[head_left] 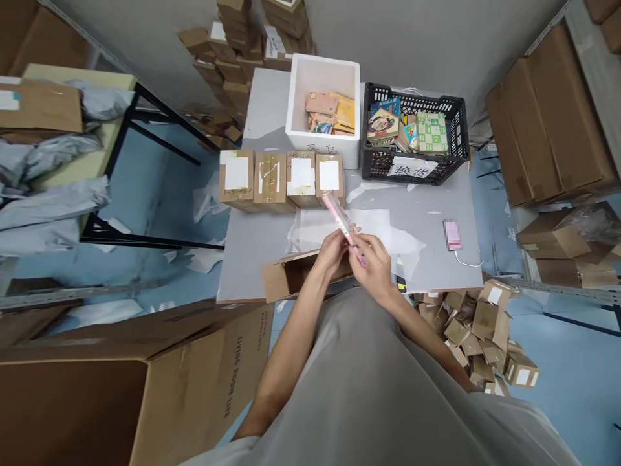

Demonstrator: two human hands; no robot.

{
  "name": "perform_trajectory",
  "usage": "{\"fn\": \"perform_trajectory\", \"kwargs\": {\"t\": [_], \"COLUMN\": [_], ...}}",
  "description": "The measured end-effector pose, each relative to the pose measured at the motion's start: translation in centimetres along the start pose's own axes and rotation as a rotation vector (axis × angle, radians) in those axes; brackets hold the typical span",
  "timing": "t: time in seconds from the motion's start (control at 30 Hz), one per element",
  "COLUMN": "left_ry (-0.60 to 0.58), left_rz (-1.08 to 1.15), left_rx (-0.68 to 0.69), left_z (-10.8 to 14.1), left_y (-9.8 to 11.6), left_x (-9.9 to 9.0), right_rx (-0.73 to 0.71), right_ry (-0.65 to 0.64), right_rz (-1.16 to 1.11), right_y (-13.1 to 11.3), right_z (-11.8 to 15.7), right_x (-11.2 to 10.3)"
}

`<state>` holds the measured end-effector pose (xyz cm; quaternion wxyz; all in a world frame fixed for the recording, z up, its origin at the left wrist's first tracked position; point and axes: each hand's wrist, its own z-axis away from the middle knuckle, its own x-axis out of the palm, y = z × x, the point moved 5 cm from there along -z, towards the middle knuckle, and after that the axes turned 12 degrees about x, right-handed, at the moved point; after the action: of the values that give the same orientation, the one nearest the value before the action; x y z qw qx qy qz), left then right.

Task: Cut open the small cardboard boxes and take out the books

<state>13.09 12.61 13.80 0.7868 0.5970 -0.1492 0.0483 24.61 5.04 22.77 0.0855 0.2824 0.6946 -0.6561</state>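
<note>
Your grey shirt hangs beside the open carton; near that carton, your left hand and right hand finger-grip a slim pink packet (tilted).

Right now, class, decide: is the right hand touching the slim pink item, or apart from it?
Touching: the head view shows the right hand gripping the slim pink item near its lower end.

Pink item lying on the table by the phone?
No, the left hand and right hand hold the pink item between them, well away from the phone.
</note>
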Motion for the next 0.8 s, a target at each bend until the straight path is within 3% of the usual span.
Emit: {"fn": "perform_trajectory", "kwargs": {"t": [0.17,0.33,0.43,0.53,0.7,0.8], "left_ry": [-0.008,0.063,0.092,0.04,-0.187,-0.166], "left_rz": [0.097,0.008,-0.143,-0.282,-0.479,-0.515], "left_rx": [-0.079,-0.008,0.076,0.186,0.387,0.393], "left_z": [0.1,0.6,1.4,2.8,4.5,3.8], "left_y": [0.2,0.2,0.5,1.4,3.0,3.2], "left_x": [-1.6,-1.4,-0.1,1.8,4.2,3.1], "right_rx": [0.282,0.449,0.506,0.557,0.587,0.627], "right_ry": [0.189,0.193,0.067,-0.06,0.041,0.088], "right_rz": [-0.165,-0.141,-0.195,-0.315,-0.428,-0.568], "right_y": [5.0,9.2,8.7,6.9,6.3,7.3], "right_z": [-2.1,-2.7,-2.0,-1.2,-1.2,-1.3], "right_x": [-3.3,-3.7,-2.2,-0.4,-0.7,-2.4]}}
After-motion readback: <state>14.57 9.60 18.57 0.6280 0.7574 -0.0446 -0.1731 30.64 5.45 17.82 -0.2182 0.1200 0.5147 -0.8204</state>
